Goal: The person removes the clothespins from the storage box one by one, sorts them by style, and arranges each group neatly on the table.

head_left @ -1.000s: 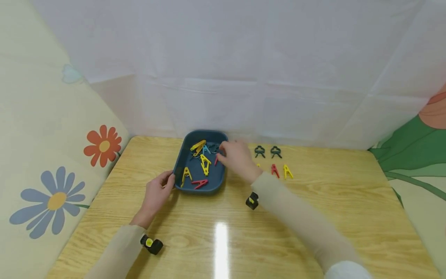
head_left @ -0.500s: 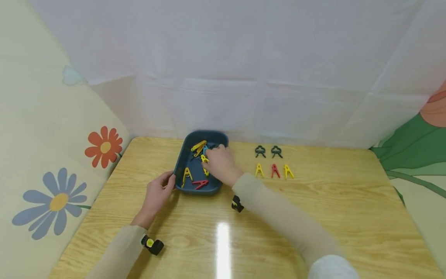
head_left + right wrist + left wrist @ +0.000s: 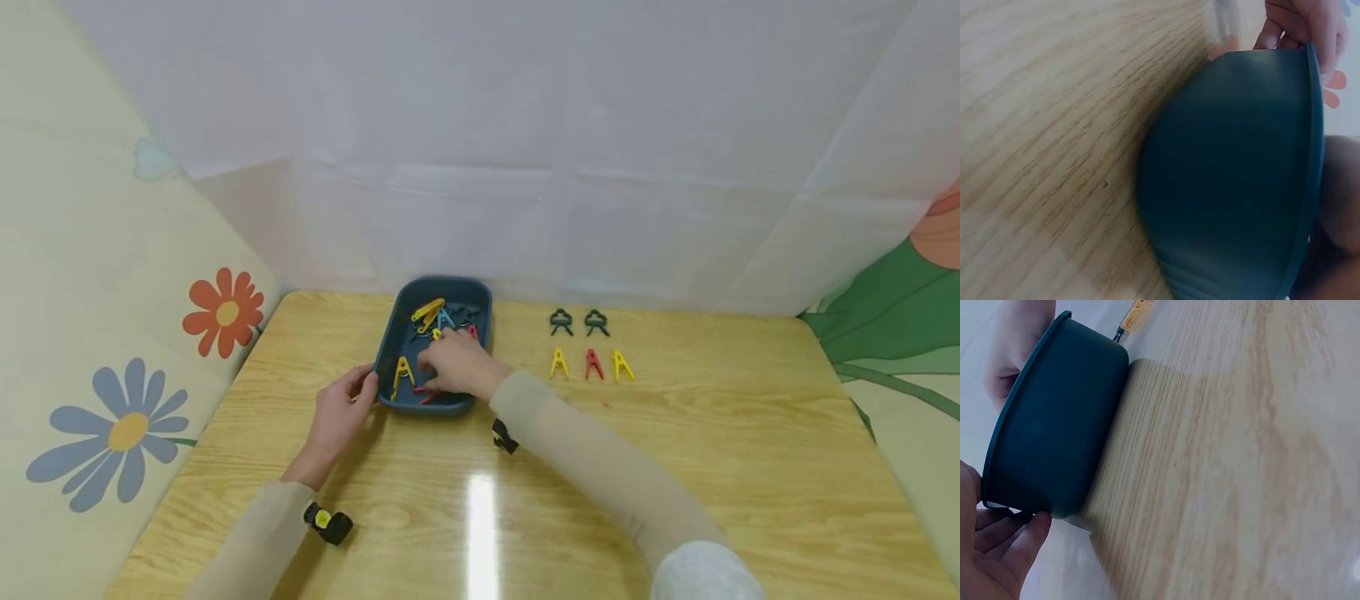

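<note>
A dark blue plastic bin [image 3: 385, 354] stands on the wooden table with loose clips inside. My left hand [image 3: 341, 414] grips its near left corner; the left wrist view shows the fingers [image 3: 1027, 547] against the outer wall, thumb at the rim. My right hand [image 3: 459, 364] reaches down into the bin, fingertips low among the clips; I cannot tell whether they pinch one. Beside those fingertips lie a yellow clip [image 3: 403, 372] and a partly covered red clip [image 3: 430, 398]. Farther back are an orange-yellow clip [image 3: 427, 312], a blue clip [image 3: 446, 318] and dark clips [image 3: 465, 313].
Right of the bin, two dark green clips [image 3: 561, 322] form a back row on the table [image 3: 675, 442]. A front row holds a yellow clip [image 3: 558, 362], a red clip [image 3: 594, 364] and another yellow clip [image 3: 622, 365]. A white sheet [image 3: 480, 167] hangs behind.
My right hand has moved from the bin's far right side toward its near middle, uncovering a red clip and dark clips at the back right. The left hand stays at its corner.
</note>
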Motion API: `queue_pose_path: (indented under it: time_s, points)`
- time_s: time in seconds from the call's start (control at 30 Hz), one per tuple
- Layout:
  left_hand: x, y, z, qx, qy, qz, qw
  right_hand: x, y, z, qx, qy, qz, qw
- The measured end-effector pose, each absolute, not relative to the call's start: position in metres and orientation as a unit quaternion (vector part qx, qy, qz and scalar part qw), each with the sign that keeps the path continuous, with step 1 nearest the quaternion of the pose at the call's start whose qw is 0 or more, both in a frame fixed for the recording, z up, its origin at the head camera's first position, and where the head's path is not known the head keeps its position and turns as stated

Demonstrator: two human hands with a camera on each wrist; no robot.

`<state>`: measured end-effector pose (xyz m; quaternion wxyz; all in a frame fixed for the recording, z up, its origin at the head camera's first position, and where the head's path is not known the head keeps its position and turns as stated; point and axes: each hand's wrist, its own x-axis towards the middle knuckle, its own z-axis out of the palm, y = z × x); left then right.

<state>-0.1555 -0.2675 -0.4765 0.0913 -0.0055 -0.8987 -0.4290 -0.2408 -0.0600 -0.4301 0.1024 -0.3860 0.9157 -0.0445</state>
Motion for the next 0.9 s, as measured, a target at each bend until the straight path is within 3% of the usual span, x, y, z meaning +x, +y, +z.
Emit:
queue_pose_path:
  time_s: [0.4, 0.9]
  points:
    - [-0.157, -0.269, -0.478, -0.004, -0.898, -0.431, 0.093, -0.236, -0.076, -0.433, -0.421, 0.898, 0.005, 0.131]
    - [-0.157, -0.268, -0.477, -0.001, -0.895, -0.435, 0.096, -0.238, -0.075, -0.435, -0.421, 0.899, 0.002, 0.119]
